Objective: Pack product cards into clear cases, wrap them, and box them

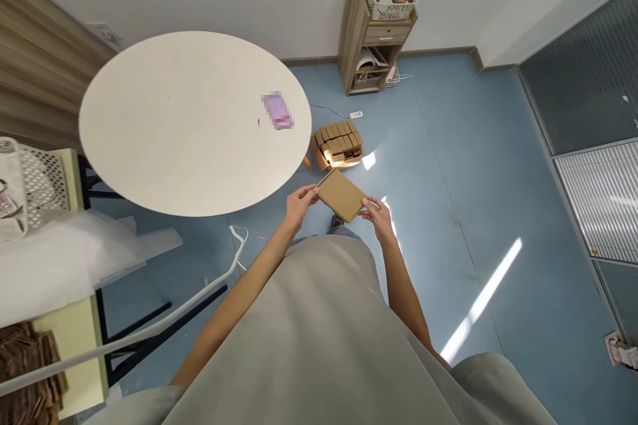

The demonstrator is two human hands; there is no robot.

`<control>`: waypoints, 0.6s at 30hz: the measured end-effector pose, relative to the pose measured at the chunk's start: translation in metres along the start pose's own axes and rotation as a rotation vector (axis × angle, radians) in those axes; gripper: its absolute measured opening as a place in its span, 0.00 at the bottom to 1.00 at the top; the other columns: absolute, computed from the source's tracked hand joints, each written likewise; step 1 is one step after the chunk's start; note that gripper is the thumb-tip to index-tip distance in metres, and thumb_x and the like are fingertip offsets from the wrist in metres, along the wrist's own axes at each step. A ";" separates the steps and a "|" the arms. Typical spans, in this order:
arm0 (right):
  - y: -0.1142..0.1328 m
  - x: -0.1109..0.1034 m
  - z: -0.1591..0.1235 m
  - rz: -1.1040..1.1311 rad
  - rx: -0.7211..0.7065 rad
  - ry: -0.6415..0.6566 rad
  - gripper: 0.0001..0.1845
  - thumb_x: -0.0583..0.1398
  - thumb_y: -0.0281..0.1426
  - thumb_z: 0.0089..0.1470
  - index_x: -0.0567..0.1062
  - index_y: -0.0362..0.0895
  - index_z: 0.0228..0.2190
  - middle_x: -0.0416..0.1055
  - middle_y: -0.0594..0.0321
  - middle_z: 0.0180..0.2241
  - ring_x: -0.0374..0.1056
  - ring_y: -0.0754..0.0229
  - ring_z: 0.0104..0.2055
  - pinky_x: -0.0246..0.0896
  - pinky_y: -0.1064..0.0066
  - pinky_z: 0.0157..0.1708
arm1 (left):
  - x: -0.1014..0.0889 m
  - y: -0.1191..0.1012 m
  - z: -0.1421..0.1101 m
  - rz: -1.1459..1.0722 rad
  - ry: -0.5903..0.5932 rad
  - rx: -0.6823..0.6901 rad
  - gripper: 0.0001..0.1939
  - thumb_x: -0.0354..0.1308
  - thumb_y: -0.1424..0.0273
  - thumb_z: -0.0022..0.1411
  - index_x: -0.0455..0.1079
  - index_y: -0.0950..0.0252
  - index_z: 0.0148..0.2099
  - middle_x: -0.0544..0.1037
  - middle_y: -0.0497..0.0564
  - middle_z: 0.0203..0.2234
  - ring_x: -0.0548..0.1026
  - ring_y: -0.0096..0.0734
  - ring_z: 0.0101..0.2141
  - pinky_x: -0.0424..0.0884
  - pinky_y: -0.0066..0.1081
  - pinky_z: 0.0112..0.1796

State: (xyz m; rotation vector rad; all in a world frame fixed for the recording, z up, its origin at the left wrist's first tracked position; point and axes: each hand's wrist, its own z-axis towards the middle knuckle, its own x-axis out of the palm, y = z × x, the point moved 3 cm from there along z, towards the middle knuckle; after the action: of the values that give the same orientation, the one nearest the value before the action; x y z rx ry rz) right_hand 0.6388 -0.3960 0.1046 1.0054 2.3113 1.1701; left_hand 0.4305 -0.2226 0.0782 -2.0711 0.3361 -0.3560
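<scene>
A flat brown cardboard box (341, 195) is held up in front of my body, tilted, between both hands. My left hand (300, 204) pinches its left corner, thumb on top. At the opposite lower right corner, my right hand (377, 215) is closed on the same box. Beyond it on the floor stands an open carton (319, 158) packed with several small brown boxes (339, 138). Sunlight falls on the carton's near side. The undersides of the fingers are hidden by the box.
A white oval table (189, 126) stands to the left, with a blurred purple item (278, 110) on it. A wooden cabinet (376, 33) with a white basket (393, 8) is against the wall. A power strip (355, 115) lies on the floor. White sheeting (74, 259) covers a side table.
</scene>
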 end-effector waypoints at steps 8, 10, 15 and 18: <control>0.022 -0.070 0.055 -0.022 0.081 0.030 0.34 0.78 0.56 0.41 0.75 0.48 0.40 0.83 0.62 0.37 0.83 0.56 0.34 0.76 0.67 0.40 | 0.099 0.030 0.035 -0.057 0.009 -0.128 0.37 0.79 0.56 0.51 0.75 0.64 0.60 0.82 0.62 0.54 0.82 0.45 0.51 0.77 0.48 0.57; 0.021 -0.068 0.066 -0.001 0.088 0.013 0.35 0.78 0.56 0.41 0.74 0.48 0.40 0.83 0.62 0.37 0.83 0.56 0.35 0.77 0.66 0.41 | 0.114 0.035 0.040 -0.047 0.025 -0.167 0.36 0.80 0.57 0.51 0.73 0.65 0.58 0.82 0.63 0.53 0.82 0.45 0.50 0.77 0.49 0.57; 0.021 -0.054 0.102 0.023 0.127 -0.103 0.34 0.78 0.55 0.44 0.71 0.49 0.40 0.82 0.62 0.38 0.83 0.56 0.34 0.79 0.67 0.38 | 0.142 0.041 0.063 -0.052 0.079 -0.261 0.27 0.79 0.59 0.54 0.73 0.64 0.50 0.83 0.59 0.48 0.83 0.42 0.47 0.78 0.50 0.56; 0.030 -0.052 0.126 -0.016 0.157 -0.154 0.32 0.76 0.55 0.47 0.70 0.49 0.40 0.82 0.61 0.40 0.83 0.57 0.33 0.78 0.68 0.35 | 0.156 0.040 0.089 -0.042 0.081 -0.321 0.26 0.79 0.59 0.55 0.72 0.63 0.48 0.82 0.59 0.47 0.83 0.41 0.46 0.79 0.49 0.55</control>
State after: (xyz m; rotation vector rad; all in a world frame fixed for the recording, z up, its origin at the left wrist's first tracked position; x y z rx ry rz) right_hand 0.7618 -0.3528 0.0547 1.0881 2.3115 0.8827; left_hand 0.6045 -0.2311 0.0184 -2.3849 0.4218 -0.4352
